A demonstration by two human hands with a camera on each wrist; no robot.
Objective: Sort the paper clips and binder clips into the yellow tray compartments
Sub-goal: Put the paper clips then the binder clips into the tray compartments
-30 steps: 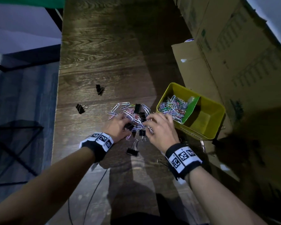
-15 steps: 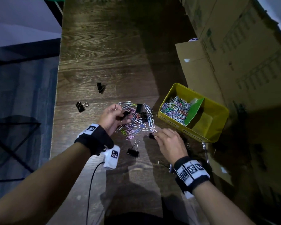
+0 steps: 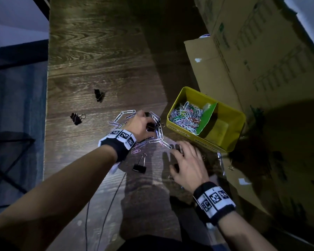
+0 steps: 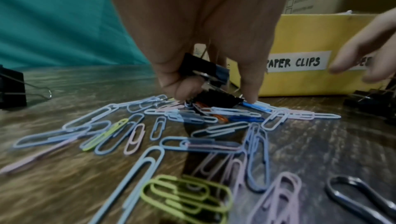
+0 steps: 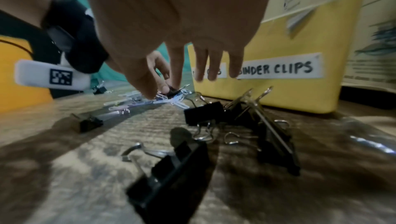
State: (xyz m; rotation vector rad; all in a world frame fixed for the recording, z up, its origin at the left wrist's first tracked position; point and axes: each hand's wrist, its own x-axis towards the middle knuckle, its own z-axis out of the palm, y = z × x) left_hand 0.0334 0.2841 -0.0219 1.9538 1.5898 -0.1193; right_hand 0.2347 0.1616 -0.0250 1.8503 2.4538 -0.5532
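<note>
My left hand is palm down over the loose pile of coloured paper clips. Its thumb and fingers pinch a black binder clip, and a second black binder clip lies right under the fingertips on the pile. My right hand hovers with straight, spread fingers over a few black binder clips in front of the yellow tray and holds nothing. A green divider splits the tray. Its left compartment holds many paper clips. Labels on the tray front read PAPER CLIPS and BINDER CLIPS.
Single black binder clips lie on the wooden table near the front, to the left and farther back. Cardboard boxes stand behind and right of the tray. The table's left edge drops to the floor. A thin cable runs under my left arm.
My left hand, still with a binder clip, has turned palm down and reached right into the pile. My right hand has spread its fingers near the tray front.
</note>
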